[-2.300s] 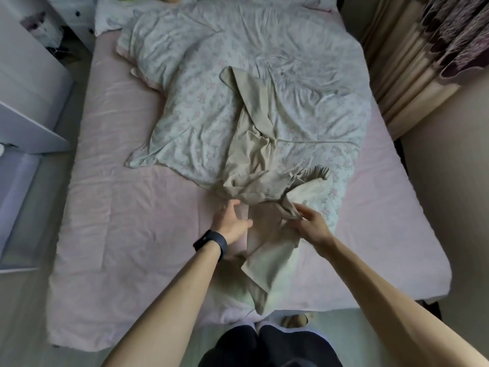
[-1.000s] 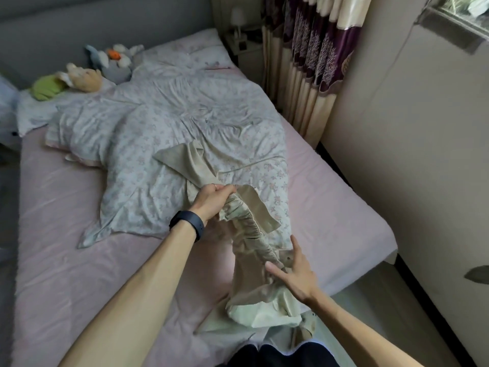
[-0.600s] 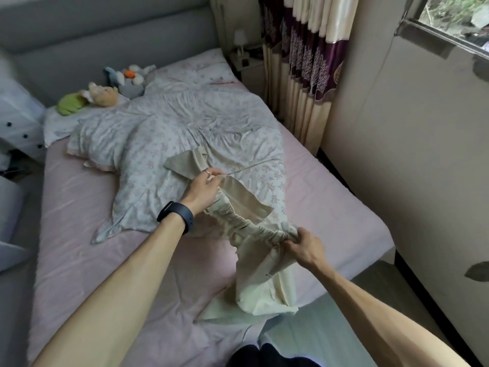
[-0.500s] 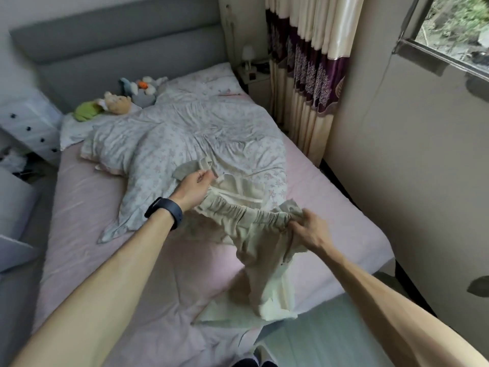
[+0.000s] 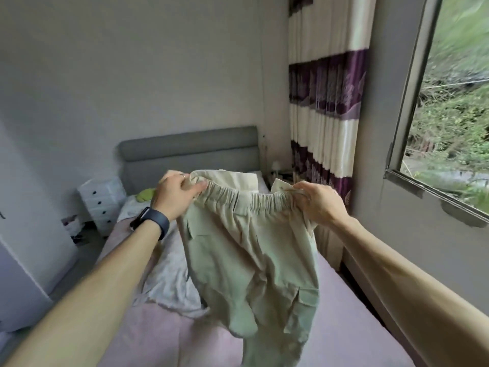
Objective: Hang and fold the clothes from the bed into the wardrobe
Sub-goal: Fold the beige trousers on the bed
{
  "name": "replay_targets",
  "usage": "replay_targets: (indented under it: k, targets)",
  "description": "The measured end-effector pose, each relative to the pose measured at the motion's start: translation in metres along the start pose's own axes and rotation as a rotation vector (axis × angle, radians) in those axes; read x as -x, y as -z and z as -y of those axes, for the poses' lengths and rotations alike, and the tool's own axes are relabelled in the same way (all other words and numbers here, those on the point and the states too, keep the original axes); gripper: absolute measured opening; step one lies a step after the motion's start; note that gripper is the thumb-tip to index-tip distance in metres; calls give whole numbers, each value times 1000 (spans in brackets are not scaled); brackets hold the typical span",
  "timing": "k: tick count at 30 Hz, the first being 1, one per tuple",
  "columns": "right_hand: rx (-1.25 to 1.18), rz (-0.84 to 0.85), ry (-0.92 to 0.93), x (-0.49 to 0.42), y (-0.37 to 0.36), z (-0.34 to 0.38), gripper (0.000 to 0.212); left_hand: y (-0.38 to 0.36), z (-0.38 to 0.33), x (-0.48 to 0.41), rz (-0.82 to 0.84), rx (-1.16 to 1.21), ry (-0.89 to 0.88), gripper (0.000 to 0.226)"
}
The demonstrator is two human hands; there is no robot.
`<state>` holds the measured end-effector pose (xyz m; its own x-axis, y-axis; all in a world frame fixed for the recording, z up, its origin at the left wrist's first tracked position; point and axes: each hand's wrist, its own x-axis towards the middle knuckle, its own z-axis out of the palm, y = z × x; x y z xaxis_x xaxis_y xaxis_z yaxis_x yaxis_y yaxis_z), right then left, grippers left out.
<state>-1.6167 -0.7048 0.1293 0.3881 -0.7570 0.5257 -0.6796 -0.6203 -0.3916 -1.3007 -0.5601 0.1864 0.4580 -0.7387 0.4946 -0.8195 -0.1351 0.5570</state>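
Observation:
A pair of beige cargo trousers (image 5: pixel 251 263) hangs in the air in front of me, above the bed (image 5: pixel 344 321). My left hand (image 5: pixel 176 194) grips the left end of the elastic waistband. At the waistband's right end, my right hand (image 5: pixel 318 202) pinches the fabric. The waistband is stretched level between both hands. The legs drop down and bunch near the lower edge of the view. No wardrobe can be identified with certainty.
A floral duvet (image 5: pixel 169 282) lies crumpled on the pink sheet behind the trousers. A white drawer unit (image 5: pixel 102 202) stands left of the grey headboard (image 5: pixel 190 154). A white cabinet side (image 5: pixel 23 260) is at far left. Curtains (image 5: pixel 325 102) and a window (image 5: pixel 455 102) are to the right.
Both hands have lifted the trousers off the bed and spread the waistband wide at chest height. My view has tilted up from the bed toward the wall and window.

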Motion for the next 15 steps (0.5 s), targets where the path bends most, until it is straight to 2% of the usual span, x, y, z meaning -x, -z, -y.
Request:
replay_targets:
  k: [2,3,5,7,8,11,13,15]
  targets:
    - [118,-43,4,-17,18,15,25,30,-10,-9,-101,75,33,45]
    - [176,-2,-52,-20,22,17,34,41,-13,-12,-150,104,56,44]
    - [218,188,-149,-24,23,23,54,66,-17,-16,-239,145,74,43]
    - [66,337,-158,-18,13,35,50,86,-19,-14,-268,155,46,41]
    - [-52,351,-166,-13,6,44,46,94,-17,-9,-259,142,32,38]
    - [-273,215,-230,-16,3,78,37,117,-2,3,-238,63,38,36]
    - [-292,51,-222,-34,16,99,25,136,8,5,-267,51,82,49]
    - [-433,-153,-241,-55,40,127,27,160,16,0,-322,79,118,56]
